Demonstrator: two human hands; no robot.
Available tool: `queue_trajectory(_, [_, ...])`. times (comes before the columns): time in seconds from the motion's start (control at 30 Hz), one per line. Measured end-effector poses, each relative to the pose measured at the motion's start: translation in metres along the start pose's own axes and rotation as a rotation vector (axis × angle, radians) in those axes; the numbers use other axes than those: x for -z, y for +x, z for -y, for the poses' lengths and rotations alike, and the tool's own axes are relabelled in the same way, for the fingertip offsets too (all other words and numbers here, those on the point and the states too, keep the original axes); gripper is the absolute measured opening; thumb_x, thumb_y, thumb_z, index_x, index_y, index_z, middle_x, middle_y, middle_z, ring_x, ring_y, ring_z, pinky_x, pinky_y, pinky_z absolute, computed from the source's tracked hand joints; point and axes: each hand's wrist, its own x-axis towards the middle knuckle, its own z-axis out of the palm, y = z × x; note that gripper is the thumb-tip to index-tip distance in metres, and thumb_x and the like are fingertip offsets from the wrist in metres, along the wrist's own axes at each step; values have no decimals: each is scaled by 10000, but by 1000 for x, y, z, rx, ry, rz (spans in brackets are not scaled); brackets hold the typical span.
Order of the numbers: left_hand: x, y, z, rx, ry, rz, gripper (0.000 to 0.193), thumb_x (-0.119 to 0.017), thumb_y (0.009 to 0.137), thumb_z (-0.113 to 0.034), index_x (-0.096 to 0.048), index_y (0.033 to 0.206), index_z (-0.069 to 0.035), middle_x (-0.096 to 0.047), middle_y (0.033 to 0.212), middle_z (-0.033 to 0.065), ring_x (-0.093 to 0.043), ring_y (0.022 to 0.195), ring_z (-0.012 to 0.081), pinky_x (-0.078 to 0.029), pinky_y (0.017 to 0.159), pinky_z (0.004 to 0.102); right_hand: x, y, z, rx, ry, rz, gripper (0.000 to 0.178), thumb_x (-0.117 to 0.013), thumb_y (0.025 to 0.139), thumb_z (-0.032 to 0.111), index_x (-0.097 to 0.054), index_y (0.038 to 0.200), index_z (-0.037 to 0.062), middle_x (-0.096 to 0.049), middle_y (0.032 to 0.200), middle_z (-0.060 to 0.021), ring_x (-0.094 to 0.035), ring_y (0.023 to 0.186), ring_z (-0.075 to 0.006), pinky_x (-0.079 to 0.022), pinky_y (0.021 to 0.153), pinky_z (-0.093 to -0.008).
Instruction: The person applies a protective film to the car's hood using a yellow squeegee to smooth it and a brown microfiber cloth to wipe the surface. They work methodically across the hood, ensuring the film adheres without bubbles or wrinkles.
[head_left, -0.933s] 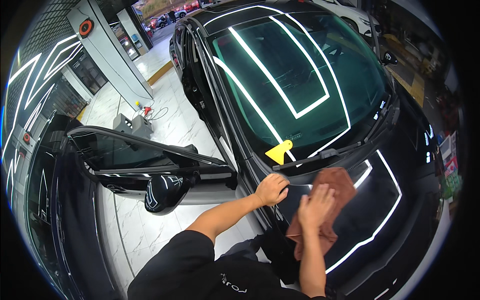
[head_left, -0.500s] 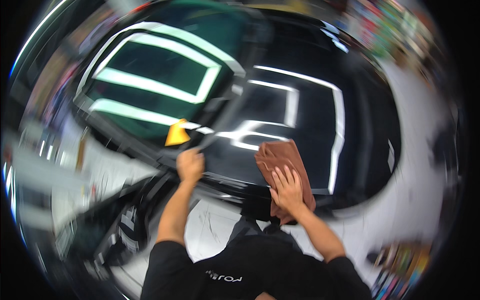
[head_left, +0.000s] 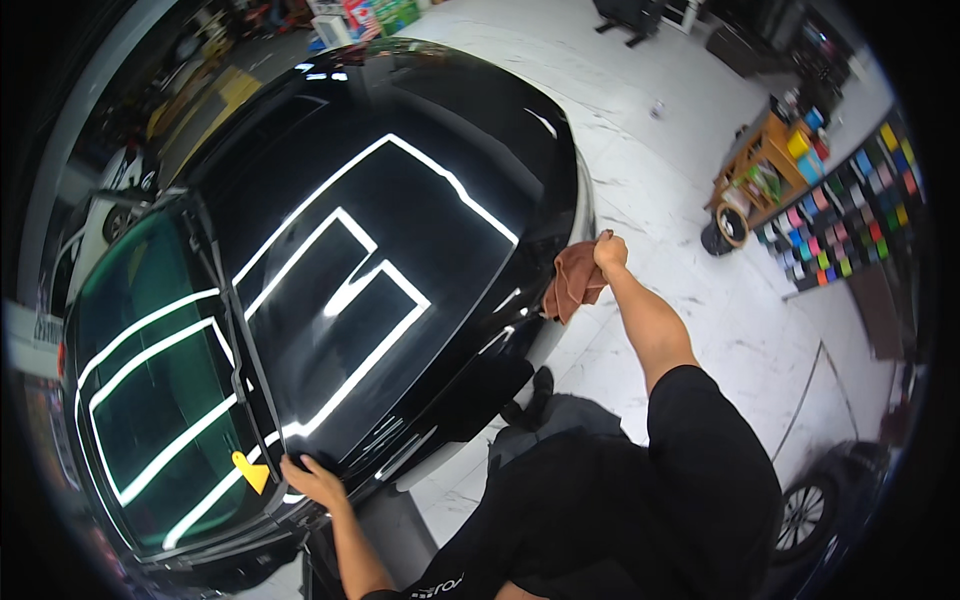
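My right hand [head_left: 609, 250] is stretched out to the front edge of the glossy black car hood [head_left: 400, 230] and grips a brown cloth [head_left: 572, 283] that hangs against the paint. My left hand [head_left: 313, 480] rests flat on the hood's rear corner, its fingers spread, right beside a small yellow squeegee [head_left: 250, 471] lying at the base of the green-tinted windscreen [head_left: 150, 400]. Bright ceiling-light reflections run across hood and glass.
White marble floor [head_left: 760, 330] lies to the right of the car. A wooden cart [head_left: 765, 165] with bottles and a wall of coloured sample swatches [head_left: 850, 200] stand at the far right. Another car's wheel [head_left: 805, 510] shows at the lower right.
The view has swung round over the hood. My right hand has carried the brown cloth off the hood's rear area out to its front edge. My left hand stays by the yellow squeegee.
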Motion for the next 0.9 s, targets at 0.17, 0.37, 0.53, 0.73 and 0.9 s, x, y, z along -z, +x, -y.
queue_trajectory(0.17, [-20, -107, -193, -198, -364, 214, 461, -674, 1063, -168, -608, 1447, 78, -605, 1509, 250, -515, 1462, 427, -350, 1267, 509, 29, -62, -85, -5, 563, 50, 533, -528, 1175, 415, -749, 1183, -70, -795, 1099, -162, -726, 1016, -237, -574, 937, -396])
queue_trajectory(0.37, [-60, -198, -382, 189, -1080, 996, 482, -635, 1141, -278, -586, 1520, 17, -661, 1477, 202, -583, 1428, 312, -433, 1207, 413, 97, -221, -10, -99, 878, 552, 482, -547, 1187, 408, -736, 1228, -34, -783, 1131, -94, -691, 1026, -156, -545, 953, -333])
queue_trajectory(0.53, [-77, -204, -436, 99, -1005, 1256, 487, -516, 1204, -408, -600, 1488, -21, -694, 1318, 37, -613, 1208, 135, -498, 1062, 314, 106, -238, -33, 135, 802, 981, 421, -577, 1161, 268, -647, 1429, -49, -685, 1297, -123, -689, 1098, -209, -523, 1021, -334])
queue_trajectory(0.73, [-24, -224, -474, 51, -563, 1149, 538, -451, 1211, -453, -716, 1147, 11, -735, 958, 187, -696, 886, 268, -549, 851, 405, 138, -165, -60, -5, 539, 1534, 792, -738, 985, 57, -397, 1699, 15, -665, 1259, -134, -718, 1035, -188, -610, 789, -303])
queue_trajectory(0.9, [-10, -252, -489, -240, -348, 1028, 460, -464, 1191, -383, -728, 1230, -8, -757, 1144, 295, -708, 1091, 489, -555, 946, 530, 126, -143, -91, 748, 379, 1276, 860, -816, 925, 119, -420, 1684, 30, -708, 1231, -142, -726, 1109, -300, -601, 962, -407])
